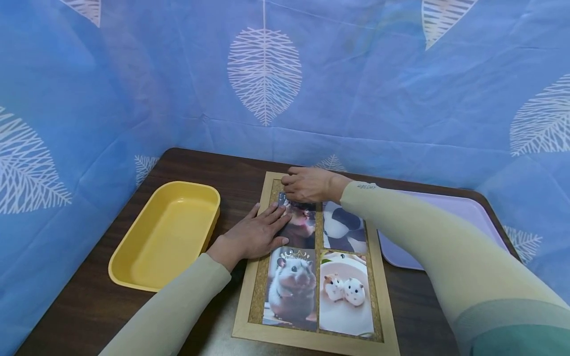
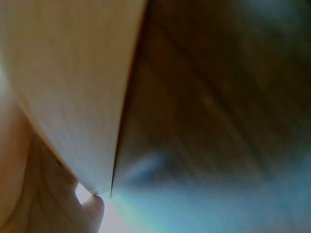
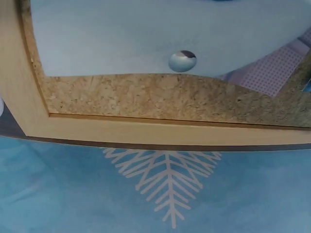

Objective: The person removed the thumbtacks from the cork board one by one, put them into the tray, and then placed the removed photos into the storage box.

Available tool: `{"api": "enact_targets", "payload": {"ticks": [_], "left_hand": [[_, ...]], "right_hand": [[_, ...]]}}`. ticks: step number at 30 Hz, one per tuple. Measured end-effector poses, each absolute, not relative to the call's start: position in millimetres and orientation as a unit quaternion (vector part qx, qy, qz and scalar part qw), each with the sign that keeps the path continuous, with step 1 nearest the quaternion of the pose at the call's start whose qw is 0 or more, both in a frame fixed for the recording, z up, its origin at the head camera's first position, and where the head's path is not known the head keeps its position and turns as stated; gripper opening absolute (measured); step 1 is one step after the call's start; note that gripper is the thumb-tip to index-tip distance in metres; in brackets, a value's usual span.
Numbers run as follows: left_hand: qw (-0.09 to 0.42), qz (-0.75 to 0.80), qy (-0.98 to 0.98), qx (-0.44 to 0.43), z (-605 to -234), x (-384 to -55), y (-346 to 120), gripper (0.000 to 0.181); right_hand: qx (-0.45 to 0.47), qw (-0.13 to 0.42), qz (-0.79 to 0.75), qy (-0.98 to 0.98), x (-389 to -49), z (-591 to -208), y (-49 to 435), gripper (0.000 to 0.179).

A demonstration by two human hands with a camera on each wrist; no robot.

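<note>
A wood-framed cork board [image 1: 388, 296] lies on the table with several photos on it. My left hand [image 1: 256, 232] is spread on the upper left photo [image 1: 303, 236], its fingers straight and its palm over the left frame edge. At that photo's top edge is my right hand [image 1: 309, 184], fingers bent downward; I cannot tell what is under its fingertips. A round silver pin [image 3: 182, 61] sits near the edge of the upper right photo [image 3: 121, 39]. Below are a photo of a crowned hamster [image 1: 291, 289] and one of two small hamsters [image 1: 346, 291].
Left of the board stands a yellow plastic tray [image 1: 156, 247]. A lilac tray [image 1: 450, 210] lies at the right, partly behind my right forearm. The dark wooden table [image 1: 89, 306] meets a blue leaf-patterned cloth [image 1: 378, 99] at its back edge.
</note>
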State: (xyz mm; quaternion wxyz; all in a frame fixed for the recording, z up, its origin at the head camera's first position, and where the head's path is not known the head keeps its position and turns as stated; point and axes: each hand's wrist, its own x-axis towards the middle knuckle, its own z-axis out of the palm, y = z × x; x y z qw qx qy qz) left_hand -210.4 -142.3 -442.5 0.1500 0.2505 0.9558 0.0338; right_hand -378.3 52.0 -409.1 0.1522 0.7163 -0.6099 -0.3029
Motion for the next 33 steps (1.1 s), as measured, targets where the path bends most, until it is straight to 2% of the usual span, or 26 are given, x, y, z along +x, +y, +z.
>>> {"api": "enact_targets", "payload": {"ticks": [33], "left_hand": [[0.143, 0.049, 0.956, 0.251, -444.5, -210.4, -142.4, 0.069]], "right_hand": [[0.662, 0.077, -0.337, -0.665, -367.8, -402.1, 45.1, 0.019]]}}
